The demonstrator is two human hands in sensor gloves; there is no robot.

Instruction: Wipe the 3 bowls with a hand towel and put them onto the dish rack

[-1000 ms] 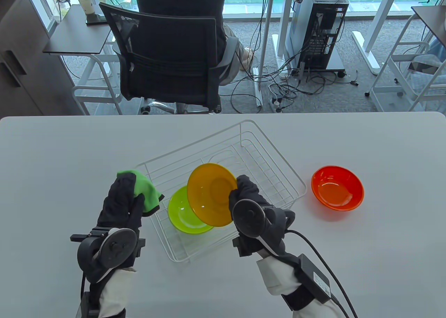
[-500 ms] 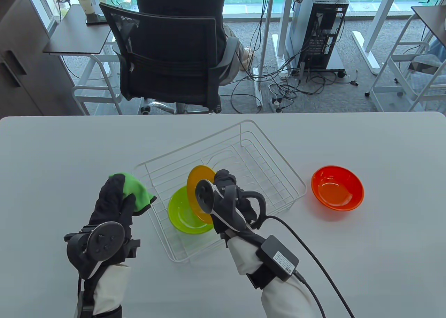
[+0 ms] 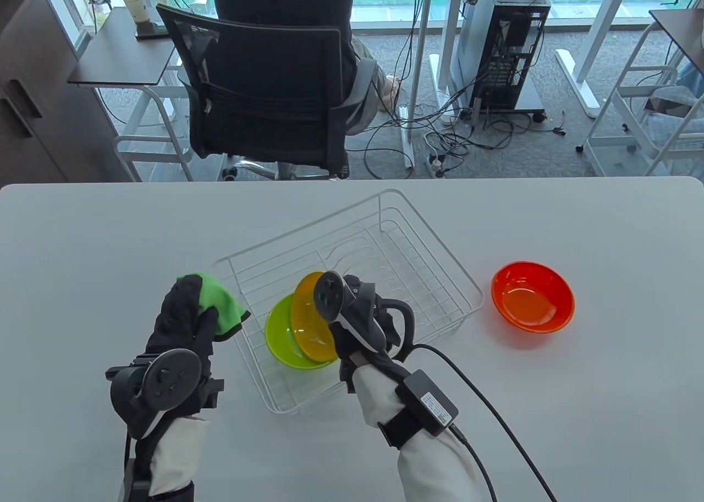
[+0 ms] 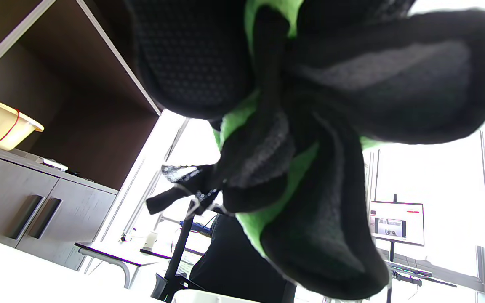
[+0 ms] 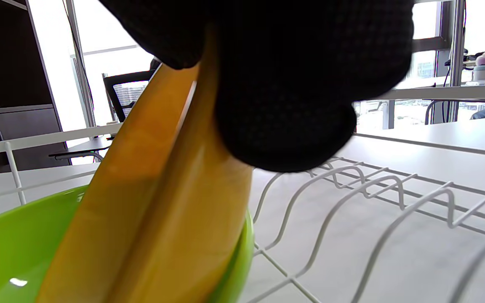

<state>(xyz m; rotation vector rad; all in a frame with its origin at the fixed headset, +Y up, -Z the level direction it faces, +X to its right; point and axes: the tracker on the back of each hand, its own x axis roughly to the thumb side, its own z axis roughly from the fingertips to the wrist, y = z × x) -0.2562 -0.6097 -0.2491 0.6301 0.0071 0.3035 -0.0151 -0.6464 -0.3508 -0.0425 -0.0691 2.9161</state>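
1. Holding the orange bowl (image 3: 309, 318) by its rim, the right hand (image 3: 360, 320) has fingers curled over the edge; the right wrist view shows a gloved fingertip (image 5: 284, 105) pressed on the rim from above. Bowl is tilted, steeply on edge, its lower side inside the green bowl (image 3: 283, 334).
2. Judgement: the tilt suits nesting the orange bowl into or against the green one in the rack (image 3: 440, 249); a rim pinch leaves the bowl's underside free to settle.
3. Green bowl sits at the near-left end of the rack. Orange bowl overlaps its right half and appears to touch it; the wire dividers (image 5: 352, 181) to the right carry nothing.
4. Left hand (image 3: 184, 326) grips the towel (image 3: 217, 301), fingers wrapped round the bunched cloth, off the rack's left corner above the surface (image 3: 82, 249). Judgement: towel kept ready for the last wipe.
5. Red bowl (image 3: 532, 297) stands upright on the surface, right of the rack, well apart from both hands. Judgement: it is not yet racked; whether wiped cannot be told.
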